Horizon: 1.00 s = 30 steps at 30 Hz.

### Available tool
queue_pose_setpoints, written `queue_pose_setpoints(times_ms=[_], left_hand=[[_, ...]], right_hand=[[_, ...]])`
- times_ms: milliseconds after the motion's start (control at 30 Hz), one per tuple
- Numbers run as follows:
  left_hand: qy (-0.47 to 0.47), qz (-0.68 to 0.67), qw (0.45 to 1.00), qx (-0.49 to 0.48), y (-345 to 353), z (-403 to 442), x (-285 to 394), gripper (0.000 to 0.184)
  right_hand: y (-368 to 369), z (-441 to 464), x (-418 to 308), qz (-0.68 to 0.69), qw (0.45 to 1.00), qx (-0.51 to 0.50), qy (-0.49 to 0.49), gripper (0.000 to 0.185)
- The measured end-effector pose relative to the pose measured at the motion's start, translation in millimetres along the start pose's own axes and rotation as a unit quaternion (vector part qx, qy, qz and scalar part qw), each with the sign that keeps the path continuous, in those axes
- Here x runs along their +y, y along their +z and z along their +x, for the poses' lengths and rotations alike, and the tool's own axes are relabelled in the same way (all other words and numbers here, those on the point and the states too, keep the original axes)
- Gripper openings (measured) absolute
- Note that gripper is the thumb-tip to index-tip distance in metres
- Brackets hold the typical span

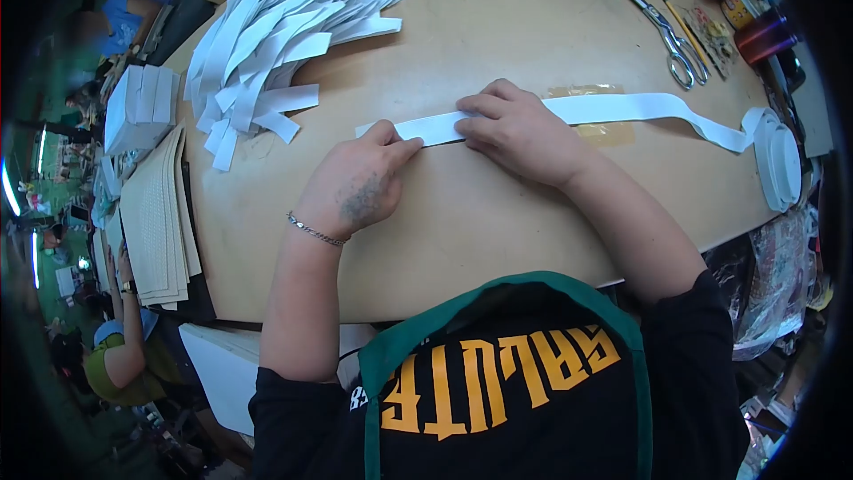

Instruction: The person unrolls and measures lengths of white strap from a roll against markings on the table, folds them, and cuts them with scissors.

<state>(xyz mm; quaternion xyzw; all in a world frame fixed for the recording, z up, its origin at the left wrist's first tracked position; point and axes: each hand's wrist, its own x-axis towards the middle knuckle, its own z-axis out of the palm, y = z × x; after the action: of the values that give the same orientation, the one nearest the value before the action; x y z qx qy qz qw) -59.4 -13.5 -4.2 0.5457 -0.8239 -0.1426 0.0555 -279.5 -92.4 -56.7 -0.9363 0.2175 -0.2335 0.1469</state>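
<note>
A long white band [622,108], which looks like wide elastic, runs across the table from a roll [778,167] at the right edge. My left hand [355,180] is closed near the band's left end, its thumb and forefinger pinching it against the tabletop. Further right, my right hand [526,132] has its fingers bent over the band, pressing and gripping it. Between the two hands a short flat stretch of it shows. Clear brownish tape [609,134] is stuck to the table under the band, right of my right hand.
A heap of cut white strips [275,44] lies at the back left. Large scissors [662,25] and a pencil [689,34] rest at the back right, near a dark red cup [766,36]. Stacked sheets [155,222] stand along the left edge. Another person's arm [131,324] shows far left.
</note>
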Motion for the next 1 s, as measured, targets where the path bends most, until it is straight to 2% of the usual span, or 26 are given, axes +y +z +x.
queue_pose_setpoints(times_ms=[233, 333, 433, 767, 867, 1000], left_hand=[[-0.039, -0.025, 0.998, 0.040, 1.1, -2.9, 3.8, 0.032], [-0.001, 0.033, 0.995, 0.098, 14.3, 3.0, 3.4, 0.028], [-0.013, 0.083, 0.994, 0.069, 14.7, 7.8, 8.5, 0.025], [-0.003, 0.083, 0.995, 0.062, 11.2, 9.6, 13.3, 0.024], [0.005, 0.081, 0.995, 0.053, 9.5, 11.7, 11.7, 0.023], [-0.012, 0.090, 0.996, 0.011, 3.4, 17.2, 15.3, 0.023]], right_hand=[[2.7, 1.6, -2.1, -0.009, 1.000, 0.004, 0.002, 0.019], [1.2, 0.6, -3.3, -0.022, 1.000, -0.006, 0.004, 0.022], [-0.2, -0.9, -8.2, -0.037, 0.999, -0.012, 0.011, 0.024], [-14.8, -38.1, -6.2, -0.173, 0.981, 0.069, 0.057, 0.022], [-19.2, -45.3, -7.2, -0.157, 0.980, 0.077, 0.092, 0.019], [-11.6, -47.1, -6.2, -0.206, 0.972, 0.082, 0.076, 0.017]])
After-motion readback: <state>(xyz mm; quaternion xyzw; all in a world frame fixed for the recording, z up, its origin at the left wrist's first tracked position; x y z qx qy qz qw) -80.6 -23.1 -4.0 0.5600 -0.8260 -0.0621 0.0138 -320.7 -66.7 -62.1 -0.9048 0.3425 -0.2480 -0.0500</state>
